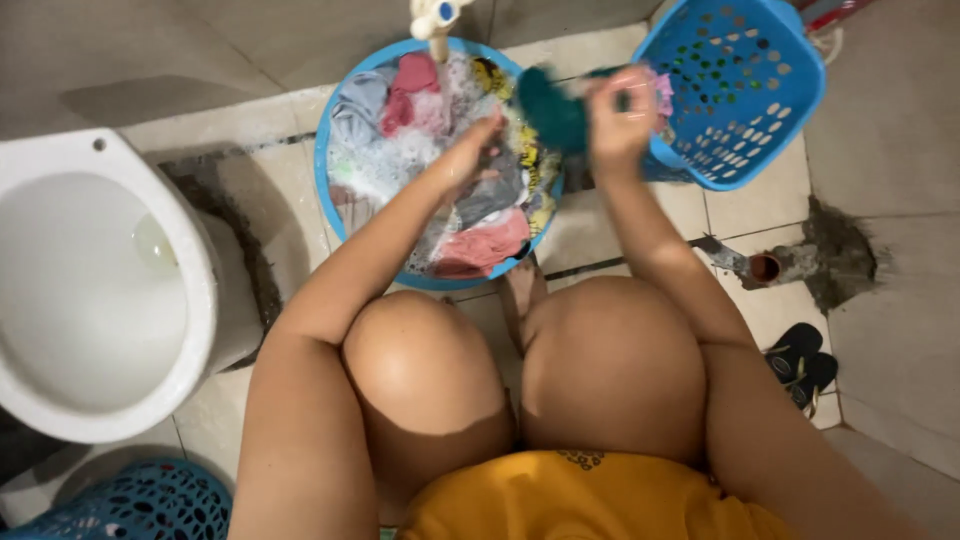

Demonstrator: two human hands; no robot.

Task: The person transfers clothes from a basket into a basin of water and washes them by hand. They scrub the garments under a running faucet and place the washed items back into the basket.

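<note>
- A tiled bathroom floor [250, 190] fills the view, pale tiles with dark grout lines; the person squats on it, knees wide, in a yellow garment [590, 500].
- One white toilet bowl [100, 290] stands at the left, just beside the person's left arm.
- One round blue wash basin [335, 200] sits on the floor ahead of the knees, packed with soapy laundry [440, 150]: pink, grey, white and yellow-and-black pieces under foam.
- One white tap [435, 18] hangs above the basin's far edge.
- Two blue perforated laundry baskets show: one tipped basket [740, 90] at the upper right, just beside the basin, and a second basket [140, 505] at the lower left corner.
- One pair of black sandals [800, 362] lies at the right, near a floor drain pipe [765, 268].
- The right hand [620, 120] is raised between basin and tipped basket, its grip closed on one dark teal cloth [550, 112], which bunches out to the left of the fist, above the basin's right rim.
- The left hand [470, 155] reaches into the basin, fingers down among the wet clothes; whether its grip holds a piece, I cannot tell.
</note>
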